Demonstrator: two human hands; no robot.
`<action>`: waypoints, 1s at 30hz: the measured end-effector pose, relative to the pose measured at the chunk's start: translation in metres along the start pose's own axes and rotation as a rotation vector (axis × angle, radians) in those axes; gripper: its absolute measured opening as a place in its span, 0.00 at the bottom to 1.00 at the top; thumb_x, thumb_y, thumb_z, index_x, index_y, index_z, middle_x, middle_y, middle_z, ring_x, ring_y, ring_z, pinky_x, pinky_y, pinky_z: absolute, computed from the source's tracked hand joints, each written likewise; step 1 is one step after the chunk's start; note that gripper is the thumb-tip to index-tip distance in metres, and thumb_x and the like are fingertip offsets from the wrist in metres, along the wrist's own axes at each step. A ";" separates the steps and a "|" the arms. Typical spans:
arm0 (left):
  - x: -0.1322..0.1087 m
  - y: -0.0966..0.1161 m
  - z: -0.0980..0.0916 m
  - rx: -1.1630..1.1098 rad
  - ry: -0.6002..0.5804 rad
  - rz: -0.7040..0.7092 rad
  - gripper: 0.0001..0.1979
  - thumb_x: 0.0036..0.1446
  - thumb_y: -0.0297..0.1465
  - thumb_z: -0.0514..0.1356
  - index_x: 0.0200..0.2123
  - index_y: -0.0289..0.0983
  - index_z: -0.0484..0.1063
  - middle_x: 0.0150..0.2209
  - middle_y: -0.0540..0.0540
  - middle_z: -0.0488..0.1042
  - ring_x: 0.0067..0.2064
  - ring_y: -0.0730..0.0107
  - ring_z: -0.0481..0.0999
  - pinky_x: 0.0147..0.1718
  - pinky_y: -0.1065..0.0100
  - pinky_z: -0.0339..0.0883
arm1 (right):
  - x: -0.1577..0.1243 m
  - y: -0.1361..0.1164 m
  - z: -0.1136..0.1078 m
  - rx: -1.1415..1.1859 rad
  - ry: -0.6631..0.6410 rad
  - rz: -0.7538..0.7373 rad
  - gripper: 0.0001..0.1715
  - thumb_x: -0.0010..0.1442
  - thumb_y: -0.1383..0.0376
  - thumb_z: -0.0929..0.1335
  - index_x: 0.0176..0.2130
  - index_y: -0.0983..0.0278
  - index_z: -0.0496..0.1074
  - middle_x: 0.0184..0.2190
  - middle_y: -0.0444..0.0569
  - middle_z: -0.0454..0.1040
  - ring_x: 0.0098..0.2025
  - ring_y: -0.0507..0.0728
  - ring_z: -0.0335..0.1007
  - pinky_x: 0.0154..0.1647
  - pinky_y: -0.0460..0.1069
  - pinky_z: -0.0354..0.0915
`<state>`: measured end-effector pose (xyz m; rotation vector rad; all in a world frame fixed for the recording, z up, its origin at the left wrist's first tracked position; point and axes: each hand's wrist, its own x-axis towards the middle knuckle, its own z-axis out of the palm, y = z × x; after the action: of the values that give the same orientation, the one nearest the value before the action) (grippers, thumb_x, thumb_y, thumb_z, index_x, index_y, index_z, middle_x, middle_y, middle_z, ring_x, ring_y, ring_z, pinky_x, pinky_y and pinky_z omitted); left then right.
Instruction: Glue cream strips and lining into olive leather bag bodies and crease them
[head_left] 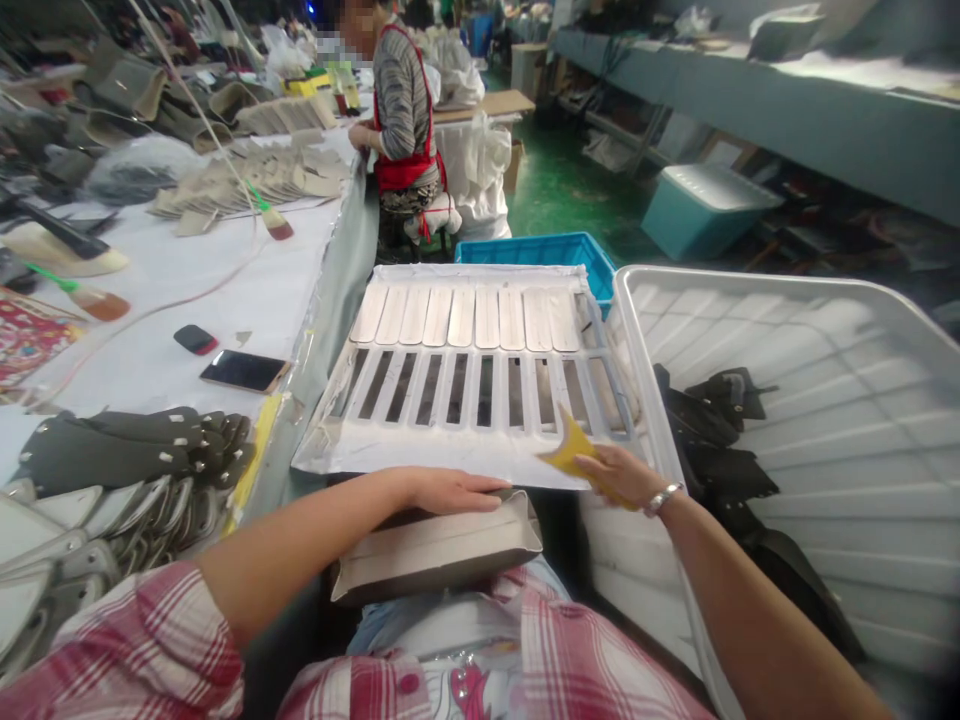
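My left hand point(450, 490) lies along the far top edge of a boxy bag piece point(442, 545) on my lap. Its fingers are stretched out flat and touch the piece, which has a pale panel facing up and dark sides. Pinched in my right hand point(626, 476) is a flat yellow piece with a curved, notched end point(568, 445); I cannot tell what kind of tool it is. It is held over the near right part of a white slotted rack point(450, 448). Several pale rounded strips point(462, 318) lie side by side across the rack's far half.
A big white bin point(795, 400) with dark pieces point(716, 450) stands at right, a blue crate point(540, 245) behind the rack. The left table holds a phone point(245, 370), glue bottles point(101, 302) and stacked dark parts point(127, 450). A person in a red apron point(409, 170) works beyond.
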<state>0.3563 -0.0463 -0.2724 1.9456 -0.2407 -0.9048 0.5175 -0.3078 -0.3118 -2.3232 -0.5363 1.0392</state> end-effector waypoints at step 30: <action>0.046 -0.042 0.009 -0.483 0.011 -0.205 0.40 0.53 0.60 0.37 0.43 0.35 0.72 0.42 0.45 0.74 0.50 0.57 0.68 0.52 0.58 0.56 | 0.021 -0.080 0.038 -0.708 0.037 -0.880 0.25 0.65 0.58 0.55 0.23 0.66 0.67 0.21 0.46 0.69 0.22 0.49 0.56 0.26 0.49 0.44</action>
<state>0.3749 -0.0530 -0.3327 1.5404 0.1766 -0.9792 0.4906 -0.2223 -0.2965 -2.1875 -1.9238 0.3900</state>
